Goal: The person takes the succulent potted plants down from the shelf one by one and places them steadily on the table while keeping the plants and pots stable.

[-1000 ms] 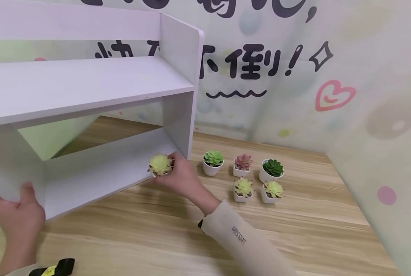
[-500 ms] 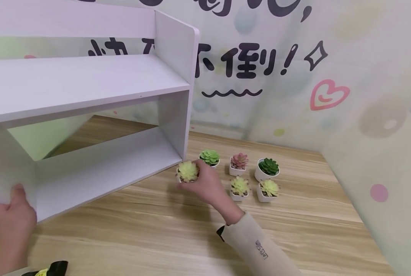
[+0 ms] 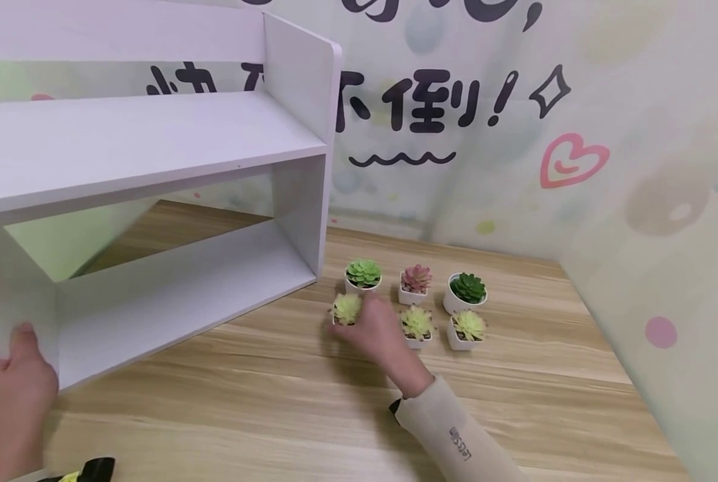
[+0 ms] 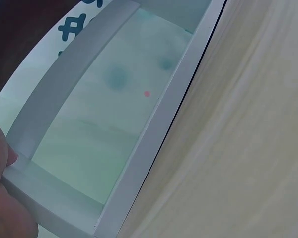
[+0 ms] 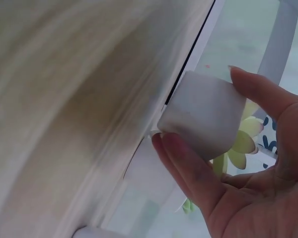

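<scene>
Fingers of the right hand (image 3: 375,329) are curling round the white pot of a yellow-green succulent (image 3: 346,308), thumb on one side and fingertips on the other, as the right wrist view is showing plainly. That pot is sitting low over the wooden table (image 3: 274,415), just in front of the bright green succulent (image 3: 363,273) and at the left end of the front row; whether its base is touching the wood I cannot tell. To do this step well, the hand should be keeping the pot upright, lining it up with the two pale succulents (image 3: 417,324) to its right, and loosening thumb and fingers only once the base is resting flat.

Nearer the camera and well to the left, the left hand (image 3: 11,391) is gripping the front corner of the white shelf unit (image 3: 154,134), thumb laid on its side panel, steadying it; holding it unmoving should be enough. Farther back, beside the bright green succulent, a pink succulent (image 3: 416,278) and a dark green succulent (image 3: 468,288) are standing in white pots.
</scene>
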### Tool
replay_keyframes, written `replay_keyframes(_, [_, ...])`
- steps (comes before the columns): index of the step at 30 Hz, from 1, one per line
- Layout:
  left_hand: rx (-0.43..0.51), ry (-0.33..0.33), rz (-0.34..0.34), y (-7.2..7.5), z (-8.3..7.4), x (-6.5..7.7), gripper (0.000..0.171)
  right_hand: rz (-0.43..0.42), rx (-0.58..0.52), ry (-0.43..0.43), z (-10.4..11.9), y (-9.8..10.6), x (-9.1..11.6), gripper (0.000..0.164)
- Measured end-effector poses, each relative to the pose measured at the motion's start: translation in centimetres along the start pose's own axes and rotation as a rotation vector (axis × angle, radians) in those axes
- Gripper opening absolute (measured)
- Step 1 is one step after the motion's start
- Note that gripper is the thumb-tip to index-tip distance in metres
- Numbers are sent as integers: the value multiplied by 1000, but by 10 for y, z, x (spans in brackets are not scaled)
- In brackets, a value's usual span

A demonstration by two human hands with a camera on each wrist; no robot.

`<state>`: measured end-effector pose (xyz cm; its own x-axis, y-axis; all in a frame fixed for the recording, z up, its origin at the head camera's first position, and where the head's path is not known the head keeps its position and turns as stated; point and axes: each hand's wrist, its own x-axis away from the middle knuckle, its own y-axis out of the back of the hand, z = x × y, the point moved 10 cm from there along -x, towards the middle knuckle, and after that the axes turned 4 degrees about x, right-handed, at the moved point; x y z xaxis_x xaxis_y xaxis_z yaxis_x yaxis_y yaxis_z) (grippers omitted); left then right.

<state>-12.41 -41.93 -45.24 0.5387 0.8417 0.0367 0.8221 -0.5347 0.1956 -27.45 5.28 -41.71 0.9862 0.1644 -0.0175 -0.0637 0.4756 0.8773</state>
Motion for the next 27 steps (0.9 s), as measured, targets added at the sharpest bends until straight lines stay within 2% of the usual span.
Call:
replay_keyframes(5, [-30, 3, 10, -1, 1, -2, 59, 14, 7, -31, -7, -1, 5, 86])
replay_keyframes(9, [-56, 49, 32, -3, 4, -4, 55, 0, 3, -29, -10, 0, 7, 78])
replay_keyframes(13, [-96, 34, 22, -4, 4, -4, 51, -9, 4, -22, -11, 0, 9, 66])
replay_keyframes(16, [-111, 59, 38, -6, 7, -4, 51, -8, 23, -21, -11, -1, 10, 62])
replay_keyframes(18, [-125, 98, 58, -6, 10, -5, 53, -8, 39, -23, -11, -1, 12, 62])
replay_keyframes(22, [-207, 217, 103, -1, 19, -3, 69, 2, 58, -30, -6, -3, 13, 68])
replay_keyframes(27, [-242, 302, 121, 7, 26, -3, 77, 37, 31, -46, -3, -7, 14, 86])
